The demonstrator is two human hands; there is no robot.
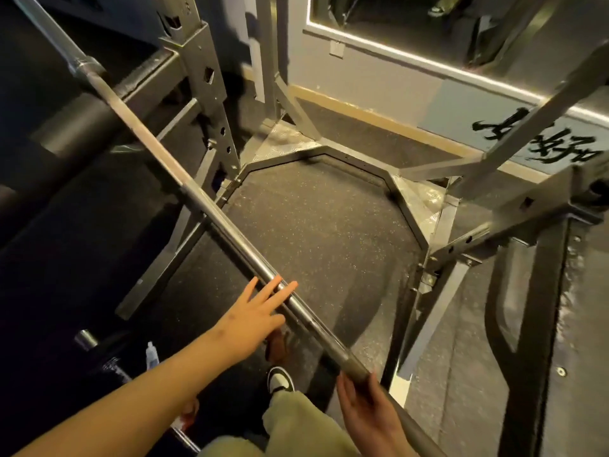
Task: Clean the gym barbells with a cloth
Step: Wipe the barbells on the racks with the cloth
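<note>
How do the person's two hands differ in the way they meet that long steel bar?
The left hand reaches out on a stretched arm; the right hand sits close to the body, at the picture's lower edge. The left hand's fingers are spread, tips across the barbell; the right hand's lie together alongside it. Both are open and neither holds anything.

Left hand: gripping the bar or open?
Open. The left hand has straight, spread fingers. Its fingertips reach the barbell but are not curled round it.
</note>
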